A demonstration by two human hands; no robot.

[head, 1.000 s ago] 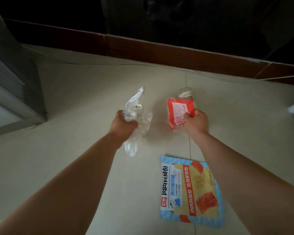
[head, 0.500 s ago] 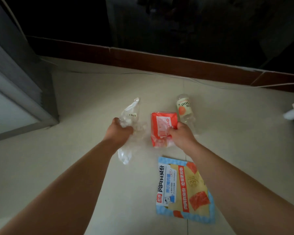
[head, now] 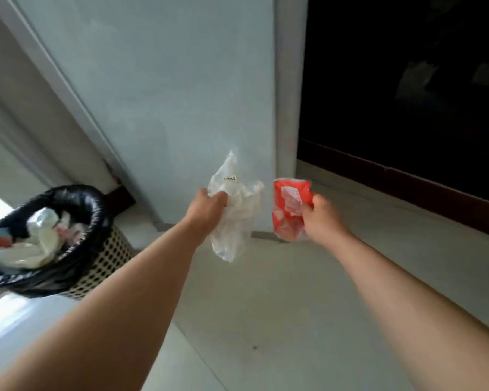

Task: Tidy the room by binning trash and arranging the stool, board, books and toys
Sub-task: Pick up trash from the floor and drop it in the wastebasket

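Observation:
My left hand grips a crumpled clear plastic bag held up in mid-air at the centre of the view. Just to its right, my right hand clutches a red and white snack wrapper. Both arms stretch forward over the pale tiled floor. At the left stands a perforated waste bin lined with a black bag; white and coloured trash fills it. The bin lies well left of and below my left hand.
A pale grey door panel with its frame rises straight ahead. To the right is a dark wall with a brown skirting board. Bright light falls on the floor at the lower left.
The view has swung left from the floor litter to the door and bin. The blue snack packet and small bottle have left the view. Both hands still hold their trash, now raised.

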